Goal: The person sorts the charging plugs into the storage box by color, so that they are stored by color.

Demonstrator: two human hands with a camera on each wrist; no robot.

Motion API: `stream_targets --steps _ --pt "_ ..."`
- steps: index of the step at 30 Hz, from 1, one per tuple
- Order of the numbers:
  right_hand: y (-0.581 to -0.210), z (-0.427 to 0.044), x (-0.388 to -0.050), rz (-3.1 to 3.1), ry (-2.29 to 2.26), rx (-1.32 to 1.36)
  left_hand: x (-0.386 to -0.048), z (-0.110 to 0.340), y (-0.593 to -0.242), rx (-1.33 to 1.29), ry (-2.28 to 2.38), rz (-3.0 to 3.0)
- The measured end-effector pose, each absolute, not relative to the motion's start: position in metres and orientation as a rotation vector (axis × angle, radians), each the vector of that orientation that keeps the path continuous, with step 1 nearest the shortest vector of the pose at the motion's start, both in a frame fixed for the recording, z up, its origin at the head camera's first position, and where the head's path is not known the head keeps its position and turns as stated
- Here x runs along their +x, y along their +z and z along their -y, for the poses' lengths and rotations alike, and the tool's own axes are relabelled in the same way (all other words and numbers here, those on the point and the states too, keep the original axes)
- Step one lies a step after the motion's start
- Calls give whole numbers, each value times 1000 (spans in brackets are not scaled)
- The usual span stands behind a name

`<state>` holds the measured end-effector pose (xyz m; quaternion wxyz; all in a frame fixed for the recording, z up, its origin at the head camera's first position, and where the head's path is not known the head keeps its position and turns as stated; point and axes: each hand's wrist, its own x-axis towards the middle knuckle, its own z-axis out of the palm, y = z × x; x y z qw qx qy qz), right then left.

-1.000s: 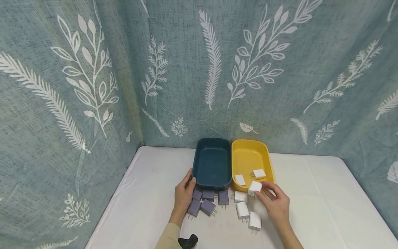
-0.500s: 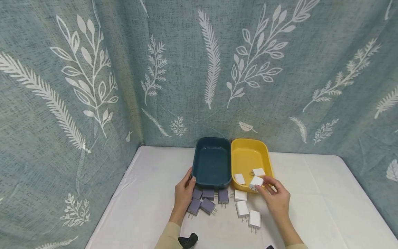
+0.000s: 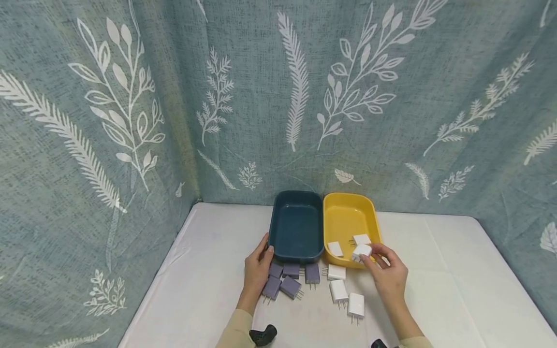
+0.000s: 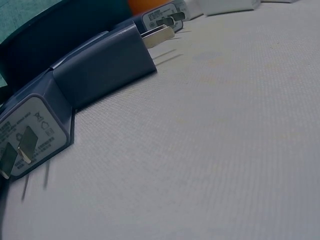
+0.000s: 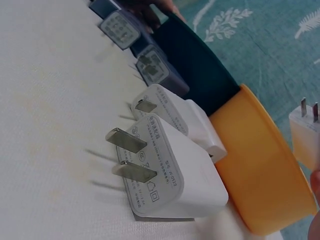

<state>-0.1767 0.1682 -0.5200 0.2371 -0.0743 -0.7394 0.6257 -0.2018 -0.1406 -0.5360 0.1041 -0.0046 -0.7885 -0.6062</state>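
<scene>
My right hand (image 3: 389, 278) pinches a white plug-in charger (image 3: 361, 252) between thumb and fingers, over the front right part of the yellow bin (image 3: 348, 205). In the right wrist view this white charger (image 5: 305, 131) has its two prongs up. Two more white chargers (image 3: 334, 249) lie inside that bin. My left hand (image 3: 256, 270) rests against the front left corner of the dark blue bin (image 3: 298, 227), fingers along its side; the grip is partly hidden. In front of that bin lie several purple-grey chargers (image 3: 291, 287). Three white chargers (image 3: 356, 306) lie before the yellow bin.
The two bins stand side by side near the back edge of the white-covered table (image 3: 209, 270). Behind them hangs a blue-green leaf-print curtain (image 3: 261, 121), which also runs along the left side. A black wrist device (image 3: 263, 335) sits by the left sleeve (image 3: 237, 328).
My right hand has carried the white charger from the yellow bin's front edge slightly up and right, over the bin. The left hand stays at the dark blue bin.
</scene>
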Motion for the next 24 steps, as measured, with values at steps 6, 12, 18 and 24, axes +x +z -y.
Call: stream_targets --steps 6,12,18,24 --pt "-520 -167 -179 2017 1718 -206 -198 141 -525 -21 -1783 2335" --pt "-520 -165 -182 2011 1704 -218 -198 141 -525 -10 -1804 2329" --pt "-519 -165 -184 2000 1706 -206 -196 140 -523 8 -1803 2337" --pt "-519 -167 -184 2024 1667 -191 -196 139 -522 11 -1813 2343"
